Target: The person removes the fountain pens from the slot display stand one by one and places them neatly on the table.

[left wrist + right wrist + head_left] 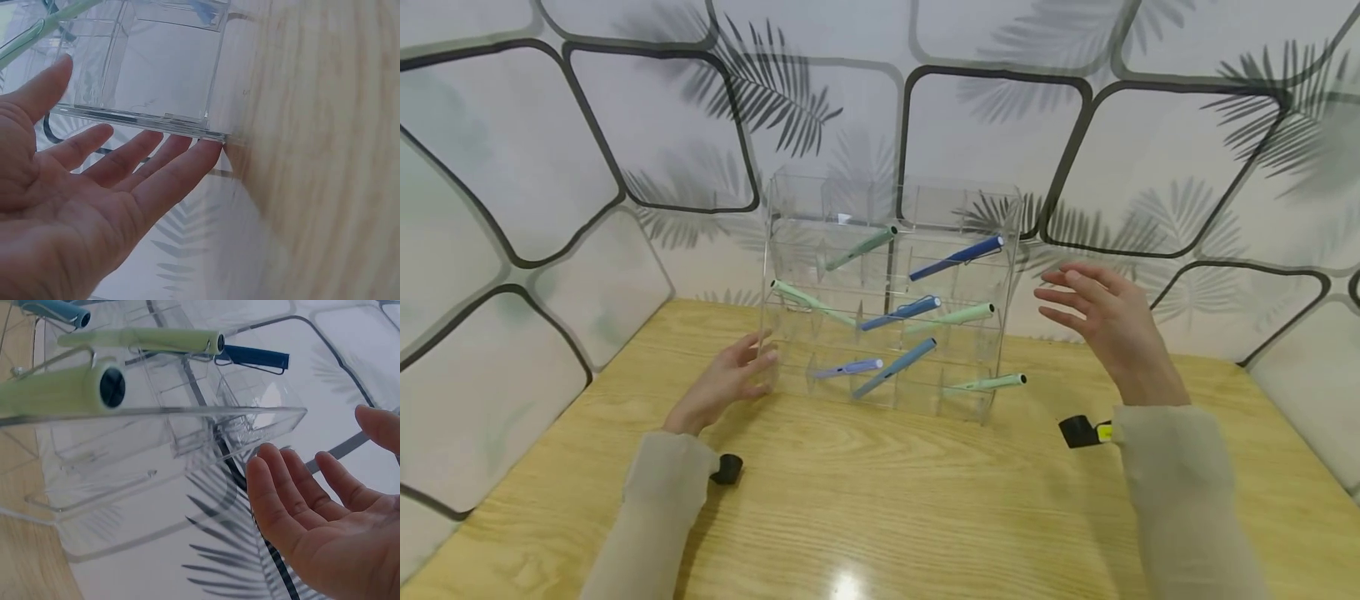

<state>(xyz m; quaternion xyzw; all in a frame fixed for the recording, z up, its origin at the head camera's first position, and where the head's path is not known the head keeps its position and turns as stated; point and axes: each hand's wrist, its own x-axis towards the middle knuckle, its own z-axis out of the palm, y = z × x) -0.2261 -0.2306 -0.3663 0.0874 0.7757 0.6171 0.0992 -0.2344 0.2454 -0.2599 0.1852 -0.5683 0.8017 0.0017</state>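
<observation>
A clear acrylic pen rack stands on the table, with several pens lying across its tiers. On top are a grey-green pen and a dark blue pen. The middle holds a mint pen, a blue pen and a pale green pen. Below lie a lavender pen, a steel-blue pen and another pale green pen. My left hand touches the rack's left side with extended fingertips, thumb apart. Off the right side, my right hand hovers, fingers loosely spread, holding nothing.
The rack stands on a wood-grain table, close to a pale wall covering with dark outlines and leaf prints. Black wrist-worn pieces show beside the left sleeve and the right sleeve.
</observation>
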